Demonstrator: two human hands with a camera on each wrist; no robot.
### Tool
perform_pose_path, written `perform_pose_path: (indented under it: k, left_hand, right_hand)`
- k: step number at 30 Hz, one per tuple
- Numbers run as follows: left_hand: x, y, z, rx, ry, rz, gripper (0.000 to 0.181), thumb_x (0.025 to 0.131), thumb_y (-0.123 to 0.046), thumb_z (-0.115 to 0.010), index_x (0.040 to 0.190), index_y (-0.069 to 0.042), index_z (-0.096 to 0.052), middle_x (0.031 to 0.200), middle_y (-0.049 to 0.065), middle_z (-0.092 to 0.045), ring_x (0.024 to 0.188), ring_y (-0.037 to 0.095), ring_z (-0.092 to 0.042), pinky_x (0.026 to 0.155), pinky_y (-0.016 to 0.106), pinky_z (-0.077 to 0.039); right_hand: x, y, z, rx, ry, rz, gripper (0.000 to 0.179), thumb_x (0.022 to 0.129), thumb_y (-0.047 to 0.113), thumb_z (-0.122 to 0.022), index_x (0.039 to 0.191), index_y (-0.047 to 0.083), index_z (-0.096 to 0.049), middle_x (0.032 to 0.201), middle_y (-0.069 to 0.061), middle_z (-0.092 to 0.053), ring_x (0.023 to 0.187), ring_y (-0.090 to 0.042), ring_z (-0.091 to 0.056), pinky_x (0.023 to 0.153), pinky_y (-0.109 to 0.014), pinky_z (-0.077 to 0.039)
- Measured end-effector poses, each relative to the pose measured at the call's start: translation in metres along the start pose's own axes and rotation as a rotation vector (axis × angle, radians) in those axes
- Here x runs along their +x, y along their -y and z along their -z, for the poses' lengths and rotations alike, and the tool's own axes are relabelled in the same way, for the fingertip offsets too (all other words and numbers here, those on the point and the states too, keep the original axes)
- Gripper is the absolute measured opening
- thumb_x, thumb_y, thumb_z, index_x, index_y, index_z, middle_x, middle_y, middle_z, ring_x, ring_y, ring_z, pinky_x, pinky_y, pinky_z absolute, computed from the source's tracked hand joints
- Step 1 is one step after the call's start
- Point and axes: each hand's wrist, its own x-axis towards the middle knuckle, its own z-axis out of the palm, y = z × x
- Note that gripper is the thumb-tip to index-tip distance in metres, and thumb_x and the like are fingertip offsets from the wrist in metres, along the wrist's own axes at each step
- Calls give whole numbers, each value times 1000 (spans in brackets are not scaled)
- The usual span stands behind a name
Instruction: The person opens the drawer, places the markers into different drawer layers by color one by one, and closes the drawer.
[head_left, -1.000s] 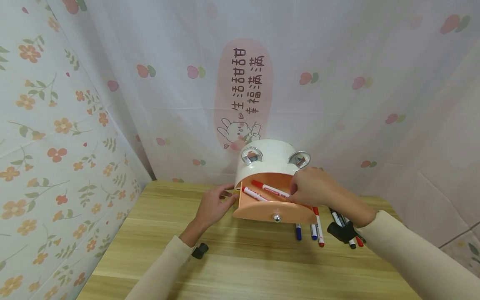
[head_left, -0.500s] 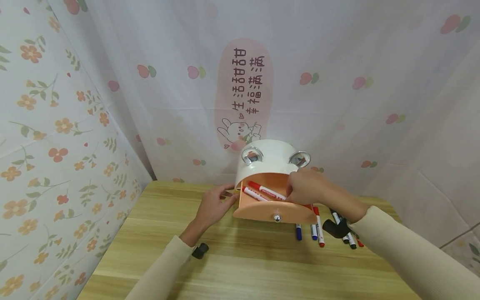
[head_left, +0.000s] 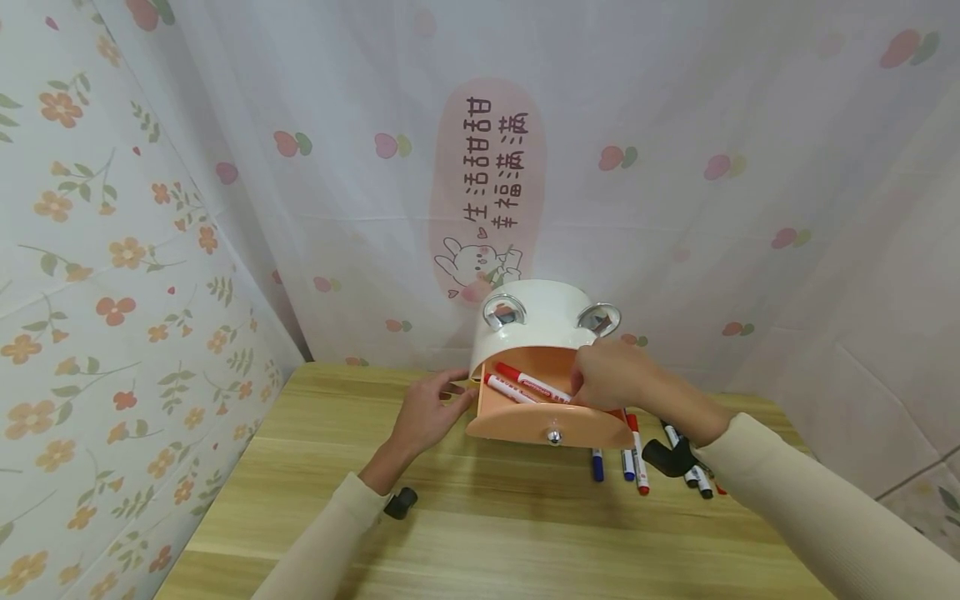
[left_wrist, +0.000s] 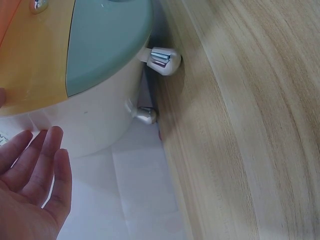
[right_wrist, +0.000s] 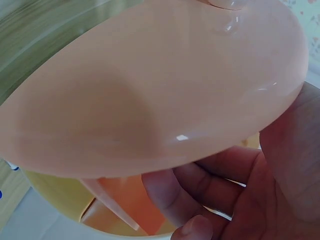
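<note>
Head view has the drawer [head_left: 506, 423] pulled out of the white box [head_left: 542, 321], a red marker [head_left: 534, 384] slanting across its inside and a second marker [head_left: 510, 388] close by at the drawer's left. Over the drawer's right end, the right hand [head_left: 621, 377] reaches in with bent fingers, right at the first pen's end; from here I can't tell whether it pinches it. Left of the drawer, the left hand [head_left: 425, 412] has loose, slightly parted fingers beside the box; I'd make it a brace against sliding. Best to lay the pens flat and parallel, below the drawer's rim. A blue marker [head_left: 597, 468] lies on the table [head_left: 480, 542], right of the knob [head_left: 554, 436].
</note>
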Motion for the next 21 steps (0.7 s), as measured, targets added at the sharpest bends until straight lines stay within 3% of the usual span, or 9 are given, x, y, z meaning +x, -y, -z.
perform_pose_path:
  k: [8,21]
  left_hand:
    - [0,0,0,-2,6,5,38,103,-22,-81,135,-3,-76,129,12,-78,103,26,-80,93,48,-65]
    - [-1,1,0,3,-4,-1,37,103,-23,-80,135,-4,-76,128,12,-78,102,26,-79,92,48,-65]
  right_hand:
    - [0,0,-1,-3,-3,9,18,91,24,-85,74,21,-81,65,11,-65,66,-14,-59,67,-38,-44]
    - [0,1,-2,24,5,8,20,91,19,-84,72,20,-79,62,9,-63,61,-14,-57,61,-33,-43]
